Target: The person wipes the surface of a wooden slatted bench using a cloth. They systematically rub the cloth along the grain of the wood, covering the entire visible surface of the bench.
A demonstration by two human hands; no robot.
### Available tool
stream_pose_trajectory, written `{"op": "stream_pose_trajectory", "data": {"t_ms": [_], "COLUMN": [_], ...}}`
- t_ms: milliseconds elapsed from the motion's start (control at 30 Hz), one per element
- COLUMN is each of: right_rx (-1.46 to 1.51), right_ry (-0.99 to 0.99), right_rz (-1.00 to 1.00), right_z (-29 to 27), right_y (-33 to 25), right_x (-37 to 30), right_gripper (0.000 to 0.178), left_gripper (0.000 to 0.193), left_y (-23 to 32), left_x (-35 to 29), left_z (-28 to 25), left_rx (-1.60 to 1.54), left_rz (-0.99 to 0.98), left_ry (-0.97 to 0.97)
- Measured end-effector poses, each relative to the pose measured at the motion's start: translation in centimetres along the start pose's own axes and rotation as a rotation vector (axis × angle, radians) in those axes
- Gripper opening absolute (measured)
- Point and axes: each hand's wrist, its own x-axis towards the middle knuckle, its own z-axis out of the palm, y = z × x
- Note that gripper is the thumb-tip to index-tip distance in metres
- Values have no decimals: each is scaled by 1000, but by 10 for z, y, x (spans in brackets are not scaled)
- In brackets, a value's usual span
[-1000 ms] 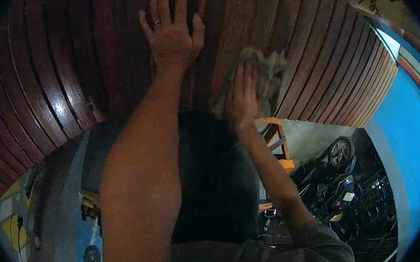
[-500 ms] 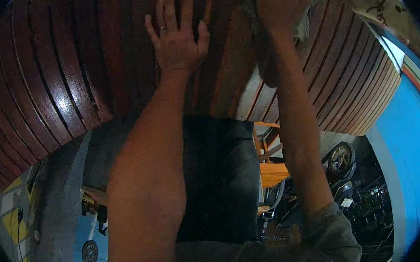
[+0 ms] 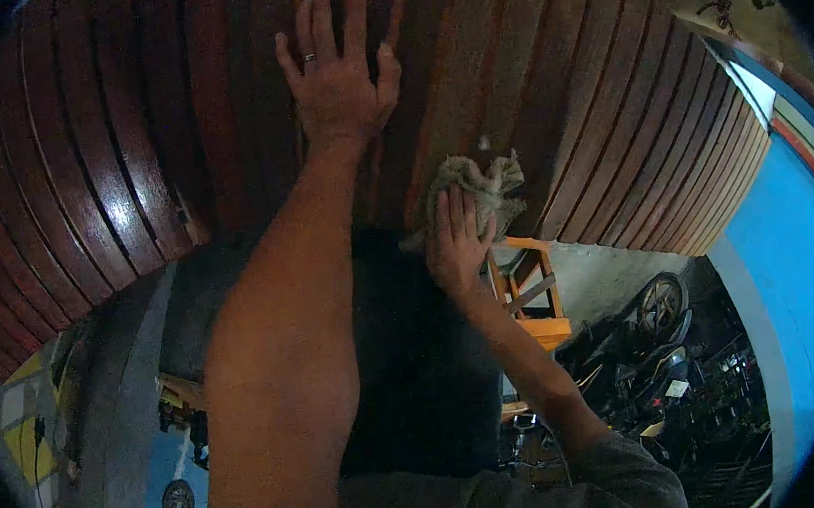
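A broad surface of reddish-brown wooden slats (image 3: 469, 74) with dark grooves between them fills the upper part of the head view. My left hand (image 3: 340, 95), a ring on one finger, lies flat on the slats left of centre, fingers spread and holding nothing. Down at the near edge of the wood, right of centre, my right hand (image 3: 459, 240) presses on a crumpled, greenish-beige rag (image 3: 493, 188). The rag bunches up beyond its fingertips and hides a bit of the slats' edge.
An orange-brown wooden frame (image 3: 539, 325) stands below the near edge. Behind it to the right are a wheel (image 3: 661, 307) and dark clutter. A blue wall (image 3: 790, 211) rises at far right. Yellow and grey floor tiles (image 3: 23, 423) show at lower left, near a round dark disc (image 3: 178, 504).
My right hand has come down from the far part of the slats to their near edge, drawing the rag with it. The left hand stays nearly where it was.
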Motion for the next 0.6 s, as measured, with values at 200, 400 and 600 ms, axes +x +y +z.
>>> {"op": "stream_pose_trajectory", "data": {"t_ms": [200,400,600], "right_rx": [41,60,62], "right_ry": [90,345,438], "right_rz": [14,-27,-22], "right_z": [-27,-52,-63], "right_y": [-5,13,9], "right_x": [113,292,295], "right_gripper": [61,55,55], "left_gripper": [63,60,57], "left_y": [-2,-4,0], "left_x": [-2,-1,2], "left_z": [-3,-1,1], "left_rx": [-6,-17,-1], "left_rz": [16,-29,-38], "left_ry": [7,-9,-24]}}
